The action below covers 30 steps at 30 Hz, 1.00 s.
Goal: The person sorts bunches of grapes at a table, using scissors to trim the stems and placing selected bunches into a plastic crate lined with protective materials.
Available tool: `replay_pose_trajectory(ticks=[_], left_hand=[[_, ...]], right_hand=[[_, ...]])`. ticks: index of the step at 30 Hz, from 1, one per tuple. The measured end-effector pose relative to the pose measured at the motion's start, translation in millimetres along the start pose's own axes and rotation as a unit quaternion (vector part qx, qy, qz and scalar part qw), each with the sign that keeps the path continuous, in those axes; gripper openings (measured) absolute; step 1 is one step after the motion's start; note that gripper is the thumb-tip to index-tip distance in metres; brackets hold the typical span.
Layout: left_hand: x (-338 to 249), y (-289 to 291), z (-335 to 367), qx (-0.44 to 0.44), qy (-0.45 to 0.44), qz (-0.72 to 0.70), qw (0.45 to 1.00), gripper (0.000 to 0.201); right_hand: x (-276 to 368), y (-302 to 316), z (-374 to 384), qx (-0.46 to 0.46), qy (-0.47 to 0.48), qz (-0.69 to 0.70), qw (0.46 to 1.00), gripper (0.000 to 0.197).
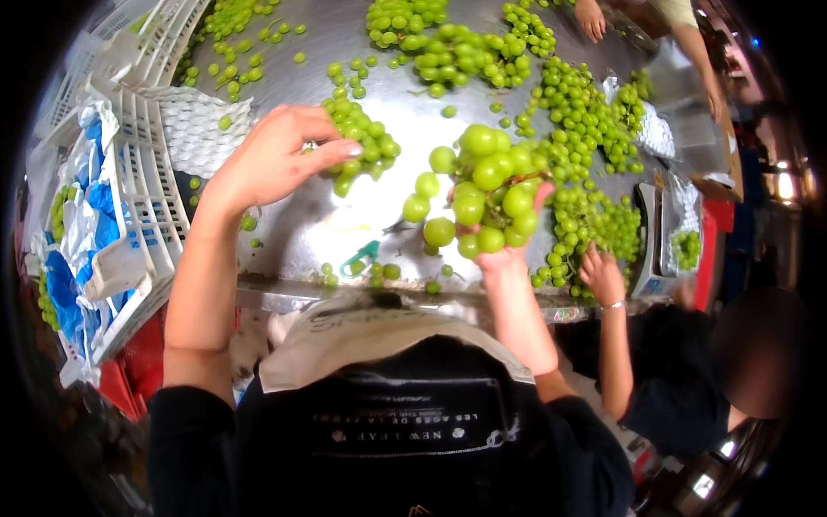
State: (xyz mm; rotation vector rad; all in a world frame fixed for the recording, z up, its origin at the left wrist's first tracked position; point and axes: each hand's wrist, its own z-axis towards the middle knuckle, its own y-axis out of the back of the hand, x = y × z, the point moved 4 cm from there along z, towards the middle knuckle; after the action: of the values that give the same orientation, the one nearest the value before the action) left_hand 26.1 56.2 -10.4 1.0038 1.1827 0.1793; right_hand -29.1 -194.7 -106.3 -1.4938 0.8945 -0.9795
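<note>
A large bunch of green grapes (482,185) is held up over the metal table, near the camera. My right hand (506,258) is closed round it from below, with the thumb showing at its right side and most fingers hidden behind the grapes. Further left, my left hand (280,151) has its thumb and fingers bent about a smaller bunch of green grapes (372,142); its fingertips are partly hidden. Between my arms, close to the table's front edge, lies a pair of green-handled snips (360,258) among loose grapes (390,271).
White plastic crates (142,185) with blue and white wrapping stand at the left, beside a padded white sheet (200,129). More bunches (586,112) cover the right side. A co-worker's hand (600,274) touches grapes near a scale (656,233); another person's hand (591,19) is opposite.
</note>
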Motion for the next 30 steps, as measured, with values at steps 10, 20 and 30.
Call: replay_pose_trajectory(ticks=[10, 20, 30], left_hand=[[42.9, -157.8, -70.6, 0.091, 0.073, 0.134, 0.984, 0.046], [58.8, -184.1, -68.7, 0.092, 0.102, 0.138, 0.981, 0.037], [5.1, -59.0, -64.5, 0.158, 0.098, -0.542, 0.819, 0.037]], right_hand=[[-3.3, -12.1, 0.7, 0.055, -0.004, -0.040, 0.998, 0.074], [3.4, -14.7, 1.4, 0.038, 0.003, -0.099, 0.994, 0.079], [18.7, -0.2, -11.5, 0.043, -0.009, -0.016, 0.999, 0.083]])
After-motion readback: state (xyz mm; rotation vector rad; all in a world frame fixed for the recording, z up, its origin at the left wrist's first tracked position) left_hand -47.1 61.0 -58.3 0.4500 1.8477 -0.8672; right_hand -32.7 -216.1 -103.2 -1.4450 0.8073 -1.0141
